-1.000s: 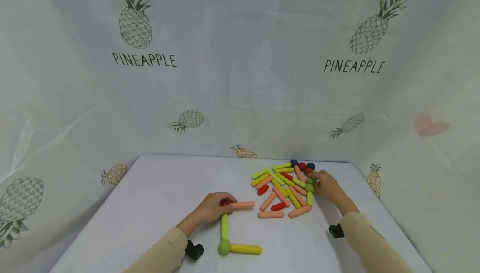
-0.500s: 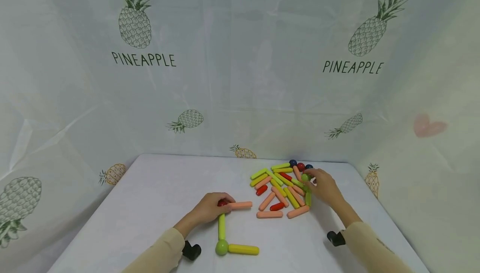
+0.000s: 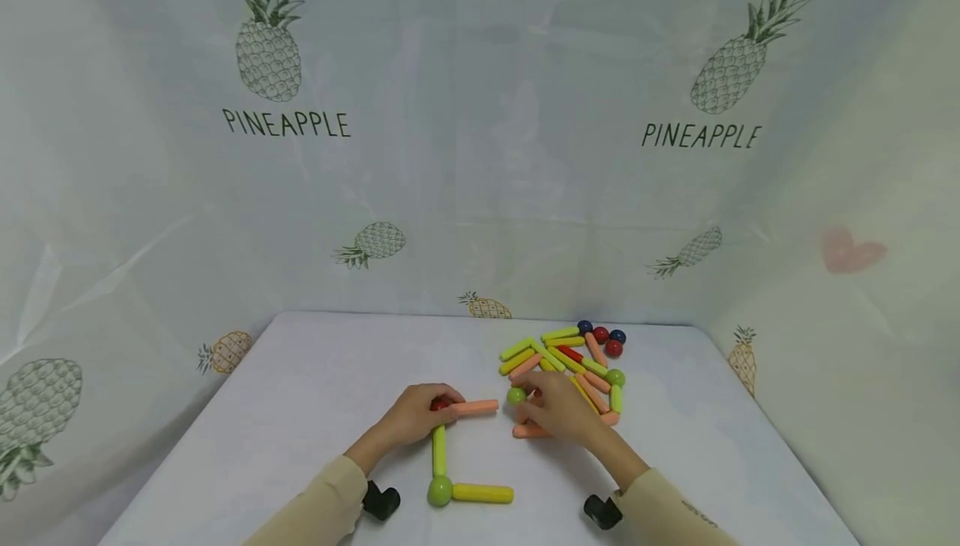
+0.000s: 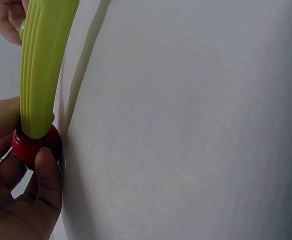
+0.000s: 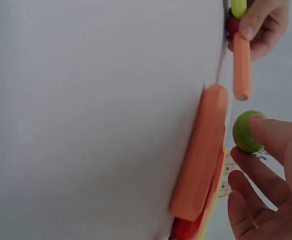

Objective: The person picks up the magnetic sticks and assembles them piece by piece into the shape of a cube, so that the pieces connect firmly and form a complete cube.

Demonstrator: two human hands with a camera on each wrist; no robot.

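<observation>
My left hand [image 3: 415, 414] grips a red ball [image 4: 28, 148] low over the table, its fingers around the ball in the left wrist view. From that ball a lime stick [image 3: 439, 453] runs to a green ball [image 3: 440, 491], with a yellow stick [image 3: 483, 493] pointing right. A peach stick [image 5: 242, 70] extends rightward from the red ball; the joint is partly covered by fingers. Between thumb and index finger, my right hand [image 3: 564, 407] pinches another green ball [image 5: 247, 131], just right of the peach stick's free end and apart from it.
Behind my right hand lies a loose group of sticks, among them a lime stick [image 3: 517, 349] and a red stick [image 3: 571, 353]. Blue and red balls, including a red ball [image 3: 613, 349], sit at the back right. A printed cloth [image 3: 480, 154] hangs behind the white table [image 3: 337, 354].
My right hand took a green ball from the back right of the group and carried it left, close to the peach stick. The left hand keeps its grip with little movement.
</observation>
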